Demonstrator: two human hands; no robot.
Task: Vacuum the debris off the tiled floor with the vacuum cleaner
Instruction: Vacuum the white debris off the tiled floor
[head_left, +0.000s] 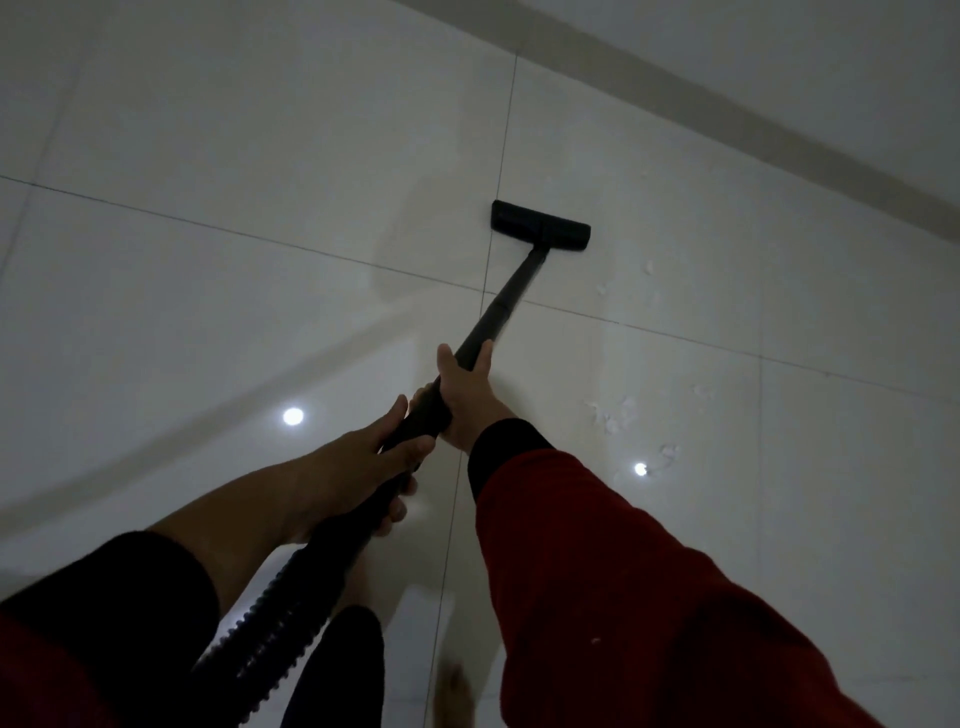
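Both my left hand (363, 452) and right hand (465, 389) grip the wand (511, 291) to steer its floor head (540, 226), with white debris (613, 415) lying right of the wand on the tiled floor (208, 156).

left hand (363, 457): wrapped round the wand (498, 306), low grip, forearm bare
right hand (467, 395): clamped higher up, arm stretched toward 12 o'clock, red sleeve

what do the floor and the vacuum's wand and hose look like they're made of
Floor: likely glazed ceramic or porcelain tile, glossy; grout lines and mirrored lights show.
Wand: matte black, plastic or coated metal; unclear.
Hose: probably flexible ribbed plastic.
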